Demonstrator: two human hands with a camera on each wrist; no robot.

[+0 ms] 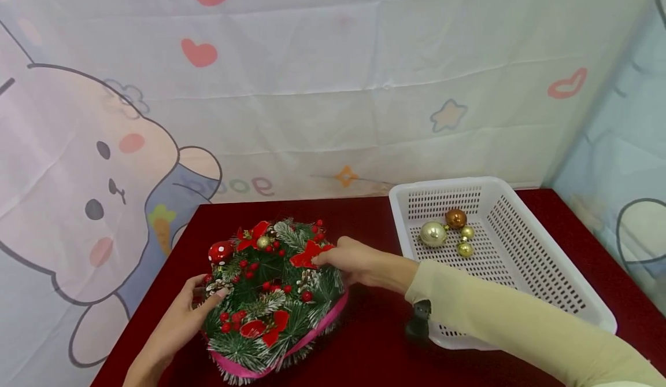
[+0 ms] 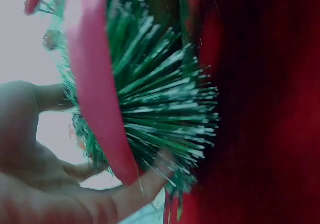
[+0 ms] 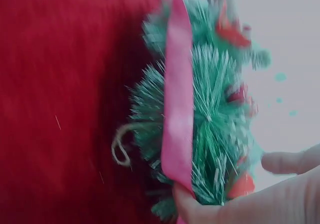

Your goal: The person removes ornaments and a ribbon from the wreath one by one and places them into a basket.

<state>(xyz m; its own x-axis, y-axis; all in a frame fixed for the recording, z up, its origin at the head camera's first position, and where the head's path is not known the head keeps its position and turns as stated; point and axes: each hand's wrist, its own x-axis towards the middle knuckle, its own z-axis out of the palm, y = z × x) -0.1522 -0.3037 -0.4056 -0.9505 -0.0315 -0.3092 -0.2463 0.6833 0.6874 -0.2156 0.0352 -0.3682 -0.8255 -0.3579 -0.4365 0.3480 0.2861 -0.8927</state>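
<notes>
A green Christmas wreath (image 1: 312,332) with frosted tips, red bows, berries, pine cones and a red spotted mushroom (image 1: 221,252) is over the red table, tilted up toward me. Around its outer edge runs a pink ribbon (image 1: 325,322), also visible in both wrist views. My left hand (image 1: 179,323) grips the wreath's left side, thumb on its front. On the opposite side my right hand (image 1: 356,261) holds it near a red bow (image 1: 308,254). In the right wrist view, one finger lies against the ribbon (image 3: 178,104). Most of my right fingers are hidden behind the wreath in the head view.
To the right stands a white perforated plastic basket (image 1: 541,242), with several gold ball ornaments (image 1: 433,234) and a brown one (image 1: 456,218) inside. My right forearm passes over its front left part. A printed cloth (image 1: 322,86) hangs behind the red tabletop (image 1: 359,213).
</notes>
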